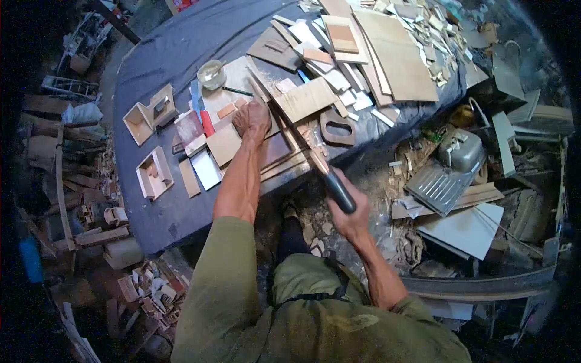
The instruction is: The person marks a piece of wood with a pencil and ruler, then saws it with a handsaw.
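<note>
My right hand (350, 209) is wrapped round the dark handle of a saw (339, 190). The saw's thin blade points up and left, running beside a pale wooden board (305, 100) at the table's front edge. My left hand (251, 120) is closed, its curled fingers pressing down on a wooden strip (259, 81) left of the blade; its fingertips are partly hidden. Just right of the blade lies a wooden D-shaped saw handle (337, 127). Near my left hand are a red-handled tool (207, 123) and a brown wooden panel (224, 144).
A dark cloth covers the table (175, 60). Two small wooden boxes (154, 172) (138, 124) and a tub with a stick (211, 75) stand at left. Boards and offcuts (396, 57) pile up at the back right. A metal sink (439, 181) lies right, among scraps on the floor.
</note>
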Demonstrator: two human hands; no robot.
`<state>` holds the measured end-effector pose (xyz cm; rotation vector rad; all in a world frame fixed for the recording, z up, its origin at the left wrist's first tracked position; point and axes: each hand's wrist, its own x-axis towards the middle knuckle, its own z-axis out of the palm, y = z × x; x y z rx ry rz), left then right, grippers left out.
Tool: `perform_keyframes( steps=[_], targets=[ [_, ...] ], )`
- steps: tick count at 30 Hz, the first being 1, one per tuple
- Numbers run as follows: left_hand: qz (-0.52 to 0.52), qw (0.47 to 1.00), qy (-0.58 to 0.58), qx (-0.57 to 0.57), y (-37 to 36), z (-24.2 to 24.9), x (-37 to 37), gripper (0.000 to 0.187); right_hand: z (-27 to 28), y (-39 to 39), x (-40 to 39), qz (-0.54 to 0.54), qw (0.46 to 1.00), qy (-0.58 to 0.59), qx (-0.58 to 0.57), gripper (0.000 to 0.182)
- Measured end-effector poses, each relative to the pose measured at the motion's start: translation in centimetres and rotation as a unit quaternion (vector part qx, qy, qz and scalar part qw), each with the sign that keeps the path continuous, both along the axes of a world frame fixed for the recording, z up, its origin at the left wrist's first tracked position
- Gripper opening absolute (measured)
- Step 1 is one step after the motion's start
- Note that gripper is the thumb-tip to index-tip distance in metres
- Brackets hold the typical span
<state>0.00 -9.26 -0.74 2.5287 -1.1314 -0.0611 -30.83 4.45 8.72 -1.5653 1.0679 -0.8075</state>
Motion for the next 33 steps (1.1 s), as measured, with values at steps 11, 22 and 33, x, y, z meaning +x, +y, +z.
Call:
perform_keyframes(
  steps=[11, 22, 33],
  targets=[
    [-0.030, 0.999, -0.019, 0.003, 0.0, -1.3, 0.2, 0.026, 1.8, 7.2, -7.6, 0.000, 0.997, 0.063, -0.040, 0.066],
    [-0.050, 0.998, -0.035, -0.032, 0.5, -1.0, 0.0, 0.037, -0.1, 1.7, -1.2, -0.021, 1.000, -0.004, -0.013, 0.062],
    [-0.084, 0.964, -0.166, -0.188, 1.8, -2.4, -0.2, 0.020, 1.0, 1.5, -0.4, -0.026, 0.997, 0.067, -0.019, 0.068]
  ],
)
